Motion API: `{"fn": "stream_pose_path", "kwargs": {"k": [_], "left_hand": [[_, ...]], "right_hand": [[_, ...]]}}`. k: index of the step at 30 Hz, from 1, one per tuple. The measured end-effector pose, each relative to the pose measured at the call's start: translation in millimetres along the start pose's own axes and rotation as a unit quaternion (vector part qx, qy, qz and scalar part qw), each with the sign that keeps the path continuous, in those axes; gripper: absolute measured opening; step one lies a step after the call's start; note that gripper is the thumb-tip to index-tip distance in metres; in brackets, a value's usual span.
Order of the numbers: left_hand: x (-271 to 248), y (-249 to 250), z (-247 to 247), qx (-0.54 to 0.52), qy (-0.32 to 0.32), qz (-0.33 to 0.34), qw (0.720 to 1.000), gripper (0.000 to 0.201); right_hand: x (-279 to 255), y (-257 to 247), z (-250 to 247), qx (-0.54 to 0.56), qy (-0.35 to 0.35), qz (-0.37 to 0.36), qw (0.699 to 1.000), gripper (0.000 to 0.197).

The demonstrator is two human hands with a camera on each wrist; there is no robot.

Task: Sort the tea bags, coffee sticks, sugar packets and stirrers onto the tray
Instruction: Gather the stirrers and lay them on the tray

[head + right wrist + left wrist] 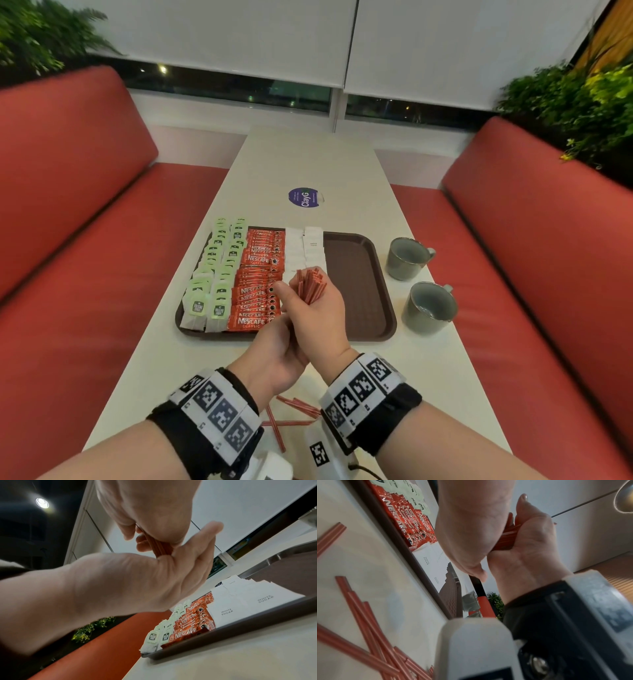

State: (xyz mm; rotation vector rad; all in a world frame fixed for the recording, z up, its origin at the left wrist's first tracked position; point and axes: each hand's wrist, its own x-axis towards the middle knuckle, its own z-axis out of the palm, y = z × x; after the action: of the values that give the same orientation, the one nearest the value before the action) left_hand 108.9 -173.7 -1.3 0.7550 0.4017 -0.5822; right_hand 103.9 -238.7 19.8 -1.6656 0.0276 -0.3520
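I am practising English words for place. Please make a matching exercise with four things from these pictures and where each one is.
Things:
1. tea bags
2. sugar packets
3. bundle of stirrers
4. two grey cups

Places:
A. on the table, right of the tray
B. leftmost rows on the tray
C. gripped in both hands
D. between the coffee sticks and the tray's bare part

Pairs: 1-B, 2-D, 3-C, 4-A
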Motion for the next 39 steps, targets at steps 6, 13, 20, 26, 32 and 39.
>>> {"fn": "stream_pose_path", "kwargs": {"k": [6, 13, 20, 26, 32, 39], "left_hand": [[5, 4, -6, 0.011, 0.003, -0.021, 1.0, 0.032], [9, 26, -21, 0.169, 0.008, -0.027, 0.985, 0.029], [1, 76, -65, 0.228, 0.062, 0.059, 0.97, 0.024], [-8, 99, -91, 0.233, 0.111, 0.06, 0.964, 0.02], [-7, 107, -105, 0.227, 0.133, 0.047, 0.964, 0.018], [-11, 104, -108, 0.214, 0.134, 0.047, 0.966, 0.019]], "right_hand": [[-1, 5, 9, -0.041, -0.018, 0.028, 0.999, 0.022], [32, 1, 4, -0.054, 0.002, 0.071, 0.996, 0.011], [149, 51, -50, -0.305, -0.013, 0.295, 0.905, 0.011], [221, 95, -65, -0.505, -0.08, 0.357, 0.781, 0.02], [239, 106, -59, -0.624, -0.135, 0.355, 0.683, 0.036], [251, 125, -52, -0.688, -0.196, 0.324, 0.618, 0.046]]}}
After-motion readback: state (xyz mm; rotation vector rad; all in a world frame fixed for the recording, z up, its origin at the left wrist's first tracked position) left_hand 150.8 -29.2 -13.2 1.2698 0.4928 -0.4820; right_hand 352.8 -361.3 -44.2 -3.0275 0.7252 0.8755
